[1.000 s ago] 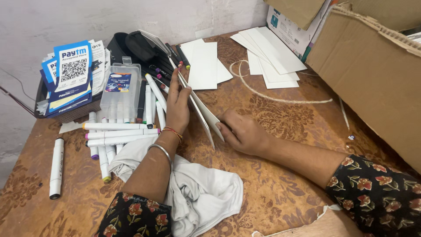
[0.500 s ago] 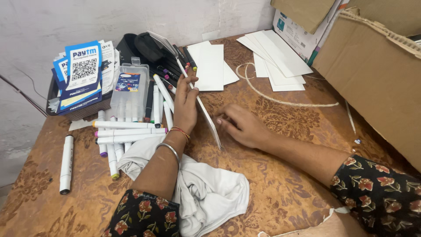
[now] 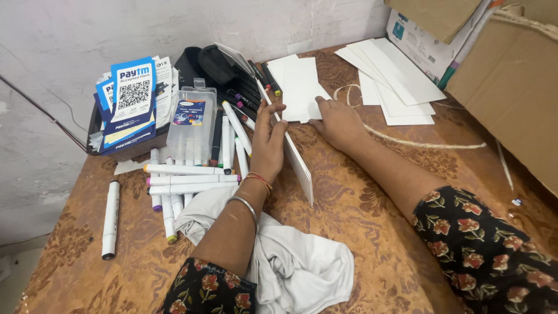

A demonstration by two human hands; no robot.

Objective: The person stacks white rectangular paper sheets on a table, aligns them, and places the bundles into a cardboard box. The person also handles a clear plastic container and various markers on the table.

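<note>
A stack of white cards (image 3: 295,157) was gripped on edge by the left hand (image 3: 268,142) above the tabletop (image 3: 372,232). The right hand (image 3: 337,123) lay flat, unclenched, on loose cards (image 3: 299,87). Edges were best squared evenly.

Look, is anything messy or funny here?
Yes. White markers lie scattered crisscross beside a crumpled white cloth. The left hand props a white card stack on edge instead of flat.

White card stack (image 3: 297,163) standing on edge, tilted, on brown patterned table (image 3: 372,232), flat white sheets (image 3: 302,87) beyond
</note>
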